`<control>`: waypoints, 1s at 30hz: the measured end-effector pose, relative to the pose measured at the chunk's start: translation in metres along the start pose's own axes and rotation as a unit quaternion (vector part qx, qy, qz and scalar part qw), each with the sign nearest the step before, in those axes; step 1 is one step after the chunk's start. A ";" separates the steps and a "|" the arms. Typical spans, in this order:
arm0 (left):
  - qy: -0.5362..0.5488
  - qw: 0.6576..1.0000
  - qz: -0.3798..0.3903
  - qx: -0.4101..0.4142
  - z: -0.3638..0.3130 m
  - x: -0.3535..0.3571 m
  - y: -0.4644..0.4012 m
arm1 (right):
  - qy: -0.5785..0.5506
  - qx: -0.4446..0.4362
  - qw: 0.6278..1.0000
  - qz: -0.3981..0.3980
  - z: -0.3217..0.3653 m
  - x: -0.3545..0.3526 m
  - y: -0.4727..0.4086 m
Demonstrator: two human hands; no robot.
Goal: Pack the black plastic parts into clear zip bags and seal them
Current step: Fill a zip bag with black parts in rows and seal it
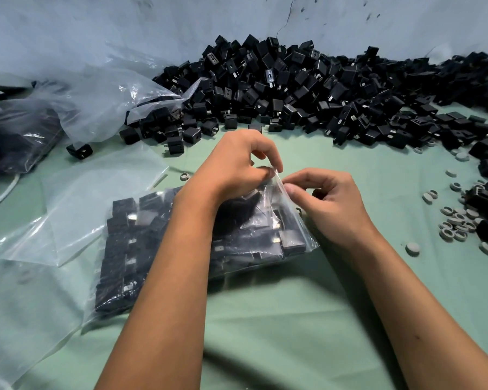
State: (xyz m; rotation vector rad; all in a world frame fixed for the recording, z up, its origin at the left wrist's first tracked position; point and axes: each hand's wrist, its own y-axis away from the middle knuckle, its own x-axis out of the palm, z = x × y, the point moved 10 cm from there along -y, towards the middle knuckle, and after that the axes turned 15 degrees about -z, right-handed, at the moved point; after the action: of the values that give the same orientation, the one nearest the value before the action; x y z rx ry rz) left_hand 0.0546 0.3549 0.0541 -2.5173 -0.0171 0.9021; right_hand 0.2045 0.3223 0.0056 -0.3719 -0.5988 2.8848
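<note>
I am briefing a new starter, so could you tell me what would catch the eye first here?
First the big heap of black plastic parts against the far wall. Then, at centre, the left hand and right hand pinching the top edge of a filled zip bag on the green table. Grey rings lie scattered to the right.

You face a green cloth (335, 319) laid over the work surface, backed by a scuffed pale blue wall (96, 29) (a thin crack runs down near its middle). Grey rings and round caps (457, 223) lie scattered at your right; a white cable (0, 197) curves at your left.
</note>
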 end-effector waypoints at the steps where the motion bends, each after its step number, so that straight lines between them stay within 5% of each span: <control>1: 0.004 1.000 0.000 -0.003 0.001 0.001 0.000 | 0.018 0.002 0.999 -0.033 -0.005 -0.008 -0.008; 4: 0.015 1.000 0.001 -0.008 0.002 0.002 0.000 | 0.173 0.010 0.976 -0.132 -0.031 -0.040 -0.044; 6: 0.016 1.000 0.000 -0.007 0.002 0.001 -0.001 | 0.335 0.031 0.927 -0.166 -0.053 -0.064 -0.070; 8: 0.014 1.000 0.000 -0.006 0.002 0.001 -0.001 | 0.427 0.051 0.891 -0.146 -0.070 -0.074 -0.091; 13: 0.012 1.000 0.005 -0.007 0.002 0.003 0.000 | 0.491 0.051 0.870 -0.021 -0.093 -0.049 -0.128; 25: 0.017 1.000 -0.006 -0.009 0.003 -0.003 0.001 | 0.125 0.043 0.986 -0.099 -0.036 -0.012 -0.055; 30: 0.013 1.000 -0.016 -0.003 0.000 -0.005 0.001 | -0.053 0.001 0.998 -0.026 -0.003 -0.012 -0.007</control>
State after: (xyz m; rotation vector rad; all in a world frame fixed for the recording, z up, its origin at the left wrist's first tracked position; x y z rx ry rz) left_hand 0.0510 0.3536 0.0568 -2.5275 -0.0521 0.8577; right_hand 0.2174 0.3273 0.0082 -0.1992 -0.6132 2.8682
